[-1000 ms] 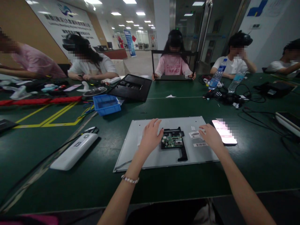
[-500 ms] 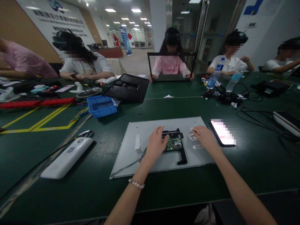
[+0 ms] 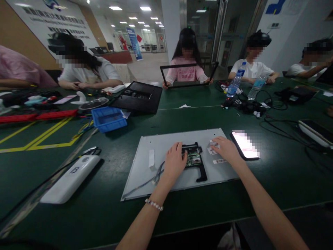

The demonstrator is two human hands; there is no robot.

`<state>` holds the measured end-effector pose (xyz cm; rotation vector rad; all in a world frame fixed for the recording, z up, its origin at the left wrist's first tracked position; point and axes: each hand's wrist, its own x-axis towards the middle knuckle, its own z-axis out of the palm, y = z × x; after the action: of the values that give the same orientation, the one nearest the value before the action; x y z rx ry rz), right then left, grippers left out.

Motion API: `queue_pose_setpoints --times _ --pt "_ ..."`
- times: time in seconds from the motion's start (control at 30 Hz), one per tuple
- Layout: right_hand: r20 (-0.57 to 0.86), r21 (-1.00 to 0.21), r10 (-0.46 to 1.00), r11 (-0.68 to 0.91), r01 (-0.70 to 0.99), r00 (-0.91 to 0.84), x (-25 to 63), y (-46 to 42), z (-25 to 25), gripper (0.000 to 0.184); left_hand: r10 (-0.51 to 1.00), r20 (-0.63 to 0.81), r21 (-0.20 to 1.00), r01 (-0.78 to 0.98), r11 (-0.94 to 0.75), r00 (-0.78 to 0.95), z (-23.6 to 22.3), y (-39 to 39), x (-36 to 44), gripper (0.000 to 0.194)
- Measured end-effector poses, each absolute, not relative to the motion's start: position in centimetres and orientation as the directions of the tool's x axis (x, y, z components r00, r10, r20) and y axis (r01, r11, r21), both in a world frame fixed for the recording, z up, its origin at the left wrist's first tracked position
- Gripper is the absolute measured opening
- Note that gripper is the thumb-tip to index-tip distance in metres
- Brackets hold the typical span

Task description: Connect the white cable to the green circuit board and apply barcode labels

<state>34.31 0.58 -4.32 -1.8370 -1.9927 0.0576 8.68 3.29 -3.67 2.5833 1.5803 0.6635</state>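
A flat grey metal-backed panel (image 3: 145, 149) lies on the green table in front of me. On its middle sits a green circuit board (image 3: 194, 159) in a black bracket (image 3: 201, 173). My left hand (image 3: 175, 159) lies over the left side of the board and bracket, thumb apart from the fingers, covering that side. At the panel's right, my right hand (image 3: 227, 149) has its fingertips drawn together on a white label (image 3: 212, 151); whether they pinch its edge is hidden. Below that is a barcode sticker (image 3: 220, 161). A grey cable (image 3: 142, 186) runs from the board toward the lower left corner.
A lit phone (image 3: 246, 146) lies right of the panel, a white power bank (image 3: 71, 177) left. Farther off are a blue basket (image 3: 109, 119), a black housing (image 3: 140, 97) and water bottles (image 3: 236, 81). Across the table, a person holds a black frame (image 3: 179, 66); others sit nearby.
My hands stay nearly in place over the board and label. The view shifts slightly. Across the table, the person's black frame has tilted and come lower.
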Motion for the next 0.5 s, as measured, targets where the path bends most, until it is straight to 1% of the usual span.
queue_pose_setpoints --times 0.2,0.5 --pt "0.265 -0.283 0.961 0.152 0.947 -0.076 34.45 1.02 -4.57 0.024 0.861 0.327 0.196 0.864 -0.464 0.388 -3.55 3.33 8.87 0.040" --pt "0.252 -0.331 0.966 0.143 0.933 -0.058 34.95 1.27 -4.56 0.025 0.861 0.324 0.201 0.861 -0.467 0.391 -3.56 3.49 8.77 0.047"
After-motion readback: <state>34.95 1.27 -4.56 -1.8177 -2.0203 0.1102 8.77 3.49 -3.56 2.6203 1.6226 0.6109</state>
